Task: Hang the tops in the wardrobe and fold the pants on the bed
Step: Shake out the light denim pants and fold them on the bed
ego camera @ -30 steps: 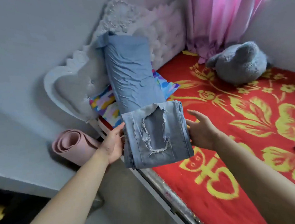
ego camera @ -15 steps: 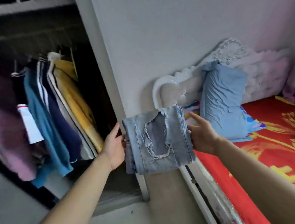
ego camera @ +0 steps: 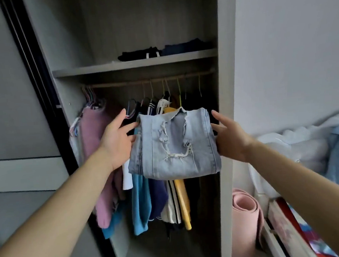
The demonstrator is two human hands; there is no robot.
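Head view: left hand (ego camera: 115, 141) and right hand (ego camera: 231, 138) pressed flat against opposite edges of folded jeans (ego camera: 174, 146), fingers straight, mid-air before wardrobe (ego camera: 221, 104). Probably soft, light, prone to unfolding; support from beneath. Beyond: hanging tops (ego camera: 142, 201), shelf (ego camera: 99, 69).

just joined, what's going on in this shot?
A person holds a folded pair of ripped light-blue jeans between the left hand and right hand, one at each side edge, fingers mostly straight. The jeans are up in front of the open wardrobe, below its shelf. Tops hang on the rail behind them, and dark folded clothes lie on the shelf.
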